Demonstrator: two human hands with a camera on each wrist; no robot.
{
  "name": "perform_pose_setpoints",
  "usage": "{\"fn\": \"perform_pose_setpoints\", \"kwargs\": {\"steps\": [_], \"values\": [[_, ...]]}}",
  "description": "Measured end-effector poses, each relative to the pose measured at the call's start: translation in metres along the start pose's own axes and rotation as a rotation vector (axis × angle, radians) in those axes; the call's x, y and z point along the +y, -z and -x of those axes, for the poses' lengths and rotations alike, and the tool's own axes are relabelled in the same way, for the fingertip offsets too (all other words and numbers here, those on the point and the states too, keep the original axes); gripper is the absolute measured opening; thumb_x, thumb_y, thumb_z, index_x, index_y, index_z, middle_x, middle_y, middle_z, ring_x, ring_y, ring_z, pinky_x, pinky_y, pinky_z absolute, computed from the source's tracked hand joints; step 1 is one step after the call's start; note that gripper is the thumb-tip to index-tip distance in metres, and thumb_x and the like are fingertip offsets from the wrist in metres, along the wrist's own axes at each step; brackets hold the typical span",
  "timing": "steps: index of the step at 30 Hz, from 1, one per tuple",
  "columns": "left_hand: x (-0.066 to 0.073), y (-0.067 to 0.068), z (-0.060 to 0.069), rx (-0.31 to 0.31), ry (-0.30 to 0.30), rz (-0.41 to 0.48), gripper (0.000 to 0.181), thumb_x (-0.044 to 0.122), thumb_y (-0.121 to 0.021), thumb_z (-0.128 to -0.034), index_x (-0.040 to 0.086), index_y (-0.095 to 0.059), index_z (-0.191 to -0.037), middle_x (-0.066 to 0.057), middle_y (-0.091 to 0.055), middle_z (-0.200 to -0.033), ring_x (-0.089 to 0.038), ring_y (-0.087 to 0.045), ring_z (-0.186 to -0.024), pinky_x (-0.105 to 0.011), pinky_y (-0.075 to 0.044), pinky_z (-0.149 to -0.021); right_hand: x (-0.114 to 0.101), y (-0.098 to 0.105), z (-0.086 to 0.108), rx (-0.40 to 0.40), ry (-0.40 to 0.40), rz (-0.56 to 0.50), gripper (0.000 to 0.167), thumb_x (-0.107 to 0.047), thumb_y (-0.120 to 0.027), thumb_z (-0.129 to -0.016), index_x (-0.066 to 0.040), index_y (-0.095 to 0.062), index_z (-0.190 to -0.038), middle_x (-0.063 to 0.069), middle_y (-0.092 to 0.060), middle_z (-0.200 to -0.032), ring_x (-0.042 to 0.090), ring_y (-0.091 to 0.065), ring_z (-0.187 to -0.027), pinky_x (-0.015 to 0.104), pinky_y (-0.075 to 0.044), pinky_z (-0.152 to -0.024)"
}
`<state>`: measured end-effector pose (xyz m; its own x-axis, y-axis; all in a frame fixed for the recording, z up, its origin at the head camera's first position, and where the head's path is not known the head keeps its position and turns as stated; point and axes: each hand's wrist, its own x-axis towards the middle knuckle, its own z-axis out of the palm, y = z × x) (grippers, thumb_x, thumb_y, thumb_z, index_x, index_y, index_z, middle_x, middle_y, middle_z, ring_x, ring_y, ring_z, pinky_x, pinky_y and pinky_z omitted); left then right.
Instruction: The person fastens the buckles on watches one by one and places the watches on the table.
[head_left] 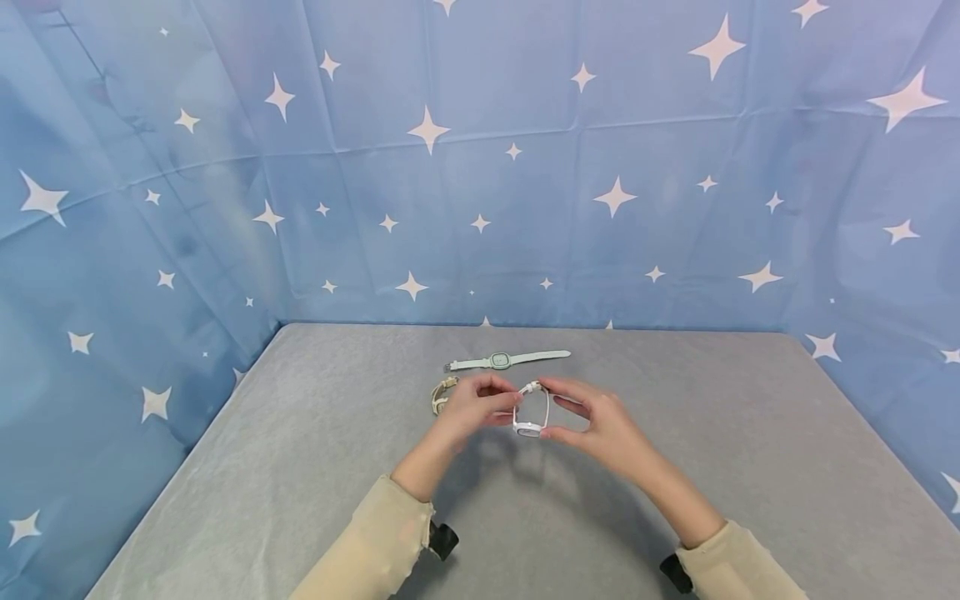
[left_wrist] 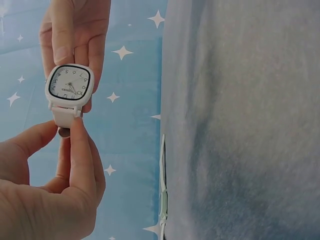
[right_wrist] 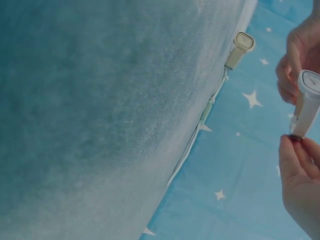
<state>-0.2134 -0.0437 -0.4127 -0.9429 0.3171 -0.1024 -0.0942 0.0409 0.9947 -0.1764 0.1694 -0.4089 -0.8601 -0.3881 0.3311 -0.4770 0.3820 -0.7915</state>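
Note:
A white wristwatch (head_left: 528,430), its strap forming a loop, is held above the grey table between both hands. The left hand (head_left: 476,407) pinches the strap on the loop's left side. On the other side, the right hand (head_left: 600,419) has its thumb at the watch case and a finger at the top of the strap. The left wrist view shows the square white dial (left_wrist: 70,82) with dark numerals, the left hand (left_wrist: 60,185) below it and the right hand (left_wrist: 75,35) above.
A pale green watch (head_left: 499,360) lies stretched out on the table (head_left: 300,467) behind the hands. A beige watch (head_left: 441,393) stands looped just left of the left hand and is partly hidden by it. A blue star-patterned cloth (head_left: 480,183) hangs behind the table.

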Motion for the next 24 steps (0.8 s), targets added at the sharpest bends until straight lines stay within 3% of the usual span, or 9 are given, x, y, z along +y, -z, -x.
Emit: {"fn": "perform_pose_setpoints", "kwargs": {"steps": [11,18,24], "values": [[0.0006,-0.0003,0.0027,-0.024,0.028,0.041,0.024,0.008,-0.066,-0.0927,-0.009,-0.065,-0.110,-0.001,-0.066,-0.091,-0.008,-0.066,-0.081,-0.035,-0.061,-0.085,0.0033,0.0005,0.0002,0.027,-0.001,-0.014,0.062,-0.009,-0.082,-0.081,0.001,-0.058,-0.137,0.019,-0.062,-0.136,0.035,-0.060,-0.125,0.037,-0.050,-0.101],[0.0010,0.0005,0.0036,-0.099,0.011,0.080,0.033,0.004,-0.061,-0.0959,-0.009,-0.062,-0.126,-0.019,-0.069,-0.120,-0.009,-0.067,-0.096,-0.034,-0.058,-0.093,0.0040,0.0021,-0.0001,0.043,-0.036,-0.046,0.056,-0.008,-0.079,-0.084,0.002,-0.058,-0.135,0.020,-0.063,-0.134,0.036,-0.063,-0.122,0.038,-0.051,-0.100],[0.0010,0.0023,0.0034,-0.169,-0.016,0.078,0.040,-0.003,-0.061,-0.0934,-0.008,-0.058,-0.133,-0.025,-0.065,-0.129,-0.009,-0.068,-0.100,-0.032,-0.056,-0.095,0.0024,0.0052,0.0005,0.062,-0.090,-0.065,0.055,-0.011,-0.077,-0.087,0.001,-0.057,-0.137,0.020,-0.065,-0.132,0.038,-0.062,-0.122,0.029,-0.053,-0.099]]}}
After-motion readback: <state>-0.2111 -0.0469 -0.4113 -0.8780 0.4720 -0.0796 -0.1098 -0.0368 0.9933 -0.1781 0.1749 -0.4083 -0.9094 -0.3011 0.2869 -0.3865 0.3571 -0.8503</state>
